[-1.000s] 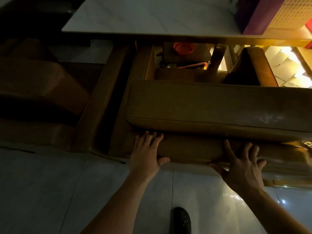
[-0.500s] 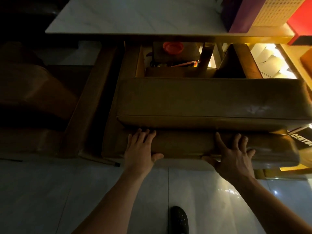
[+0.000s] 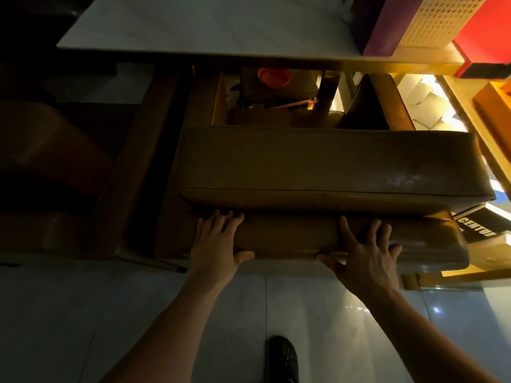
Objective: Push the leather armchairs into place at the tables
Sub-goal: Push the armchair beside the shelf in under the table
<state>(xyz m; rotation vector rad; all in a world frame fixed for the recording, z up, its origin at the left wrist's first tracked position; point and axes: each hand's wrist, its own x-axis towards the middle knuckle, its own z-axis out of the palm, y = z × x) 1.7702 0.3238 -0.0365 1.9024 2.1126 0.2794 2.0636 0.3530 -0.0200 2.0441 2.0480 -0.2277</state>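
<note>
- The left hand (image 3: 218,241) lies flat on the back of the brown leather armchair (image 3: 326,161), fingers spread and pointing away from the person, thumb out to the side along the lower edge.
- The right hand (image 3: 365,252) rests on the same padded back further to the right, fingers fanned wide, thumb hooked under the lower edge. Neither hand closes around anything; both are pressed open against the leather.
- The armchair stands with its back toward the person and its seat facing the table (image 3: 210,26), whose pale top overhangs the front of the seat.
- A second armchair (image 3: 55,161) stands just beside it on the left, in deep shadow.
- On the right end of the table stand a purple box (image 3: 378,26) and a cream perforated basket (image 3: 434,20), with a red box (image 3: 486,31) beside them.
- Under the table, beyond the chair, an orange round thing (image 3: 273,76) shows.
- A black shoe (image 3: 283,357) stands on the glossy tiled floor (image 3: 83,327) between the forearms.
</note>
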